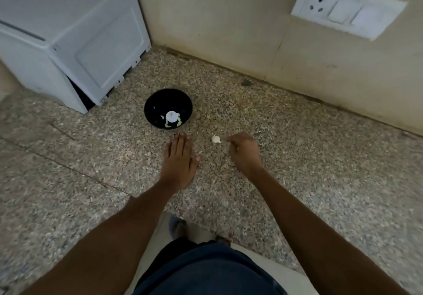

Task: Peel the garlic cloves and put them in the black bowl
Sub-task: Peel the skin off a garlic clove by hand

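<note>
Illumination is dim and even, with a greenish-grey cast. Soft shadow lies beneath the white boxy appliance (68,36) and along the beige wall base. A bright glare spot sits inside the glossy black bowl (168,108). Wide-angle distortion bends the edges. The speckled granite counter (320,157) and forearms smear softly toward the bottom.

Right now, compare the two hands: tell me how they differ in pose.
The left hand lies flat on the speckled counter, fingers straight and pointing toward the black bowl; the right hand has curled fingers. The left hand is nearer the bowl; the right hand is beside the garlic piece, not touching it. Both are bare and hold nothing visible.
</note>
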